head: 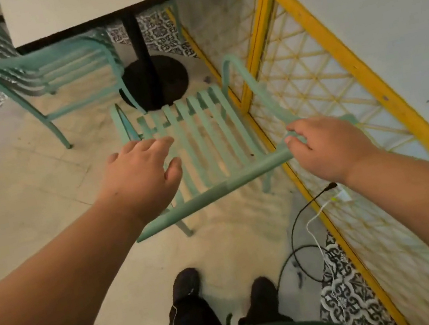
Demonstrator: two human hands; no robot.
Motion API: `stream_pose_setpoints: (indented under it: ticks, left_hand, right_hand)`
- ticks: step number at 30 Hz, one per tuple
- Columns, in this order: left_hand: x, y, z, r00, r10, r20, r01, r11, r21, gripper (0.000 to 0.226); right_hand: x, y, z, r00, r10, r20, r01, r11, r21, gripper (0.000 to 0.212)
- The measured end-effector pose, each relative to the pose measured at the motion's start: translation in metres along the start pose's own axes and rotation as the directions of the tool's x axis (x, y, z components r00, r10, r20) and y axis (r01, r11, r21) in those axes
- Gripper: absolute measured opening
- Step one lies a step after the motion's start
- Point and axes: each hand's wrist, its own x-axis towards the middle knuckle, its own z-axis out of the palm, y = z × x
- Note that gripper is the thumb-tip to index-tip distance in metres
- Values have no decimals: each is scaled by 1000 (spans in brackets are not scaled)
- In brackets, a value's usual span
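Observation:
A mint-green metal chair (205,146) with a slatted seat stands in front of me, its back rail nearest to me. My right hand (327,145) grips the chair's right rear corner, where the armrest meets the back rail, with finger and thumb curled round the tube. My left hand (141,175) is over the chair's left side with its fingers spread and relaxed and holds nothing; whether it touches the left armrest I cannot tell. The picture is blurred by motion.
A second green chair (48,71) stands at the back left beside a white table (94,6) on a black pedestal base (156,81). A yellow lattice partition (316,81) runs along the right. Black and white cables (304,241) lie on the floor near my shoes (185,282).

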Motion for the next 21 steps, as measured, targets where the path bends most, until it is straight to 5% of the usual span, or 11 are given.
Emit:
stream_pose_setpoints:
  ticks: [10,21]
  left_hand:
    - [-10,30,80,984,8,179,-17,998,52,69]
    - [10,27,95,991,35,126,-41,998,51,70]
  right_hand:
    - [33,12,53,984,-135,113,131,991,38,43]
    - [71,15,76,979,-175,102,190,969,-160,57]
